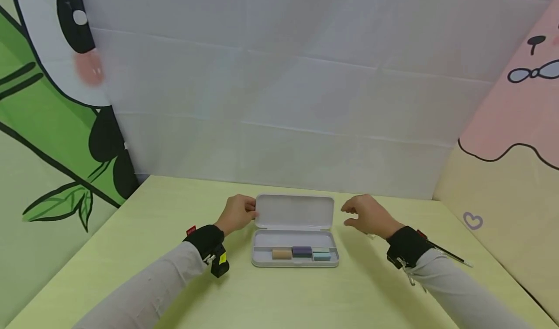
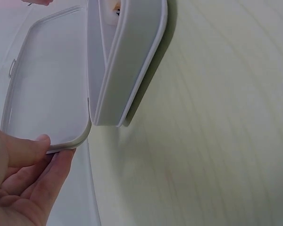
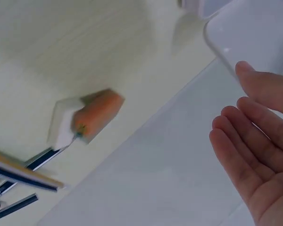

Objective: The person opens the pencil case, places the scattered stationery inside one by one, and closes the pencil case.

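An open white pencil case (image 1: pixel 295 264) lies mid-table, its hinged lid (image 1: pixel 294 211) standing up at the back. My left hand (image 1: pixel 238 213) pinches the lid's left end between thumb and fingers, as the left wrist view shows at the lid's rim (image 2: pixel 68 147). Off the lid's other end is my right hand (image 1: pixel 370 216), fingers relaxed and slightly bent, holding nothing; the right wrist view shows its palm (image 3: pixel 269 193) bare. Inside the case's front compartment sit a tan block (image 1: pixel 281 254), a dark purple block (image 1: pixel 302 252) and a light blue block (image 1: pixel 321 256).
Beside the right forearm, partly hidden, lies a dark pencil (image 1: pixel 452 256). The right wrist view shows several pencils (image 3: pixel 26 178) and a blurred orange object (image 3: pixel 99 113) by a white piece (image 3: pixel 63 121). Printed cloth walls (image 1: pixel 284 101) border the table (image 1: pixel 244 295).
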`<state>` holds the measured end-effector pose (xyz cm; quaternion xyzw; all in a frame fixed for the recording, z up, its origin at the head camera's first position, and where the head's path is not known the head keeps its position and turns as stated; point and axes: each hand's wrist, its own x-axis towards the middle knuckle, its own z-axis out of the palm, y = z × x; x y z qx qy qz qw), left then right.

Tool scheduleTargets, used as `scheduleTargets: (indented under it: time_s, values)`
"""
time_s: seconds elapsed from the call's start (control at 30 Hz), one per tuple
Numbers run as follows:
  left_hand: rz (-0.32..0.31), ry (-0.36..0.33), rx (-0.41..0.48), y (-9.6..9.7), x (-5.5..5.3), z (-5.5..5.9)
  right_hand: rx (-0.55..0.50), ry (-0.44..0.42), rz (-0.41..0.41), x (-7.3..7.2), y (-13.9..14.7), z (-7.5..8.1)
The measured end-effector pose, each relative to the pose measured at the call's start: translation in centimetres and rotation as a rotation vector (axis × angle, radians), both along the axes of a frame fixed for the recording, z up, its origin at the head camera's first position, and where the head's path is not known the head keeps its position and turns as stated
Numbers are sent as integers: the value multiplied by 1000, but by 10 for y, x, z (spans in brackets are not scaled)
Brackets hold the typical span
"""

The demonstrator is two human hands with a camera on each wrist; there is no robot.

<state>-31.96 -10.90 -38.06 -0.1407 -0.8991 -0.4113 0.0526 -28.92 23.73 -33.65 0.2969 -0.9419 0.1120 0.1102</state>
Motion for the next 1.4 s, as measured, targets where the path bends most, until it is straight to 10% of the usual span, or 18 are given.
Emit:
scheduleTargets:
  time_s: [0.3, 0.77, 1.4]
  values:
    - [-4, 12, -3, -3, 2, -1, 8, -73, -161, -1, 51, -14]
    - [-2, 1, 1, 4, 1, -4, 18, -45, -111, -17, 53, -47]
    - [3, 7, -8, 2, -2, -2, 19, 7, -4, -7, 10, -23]
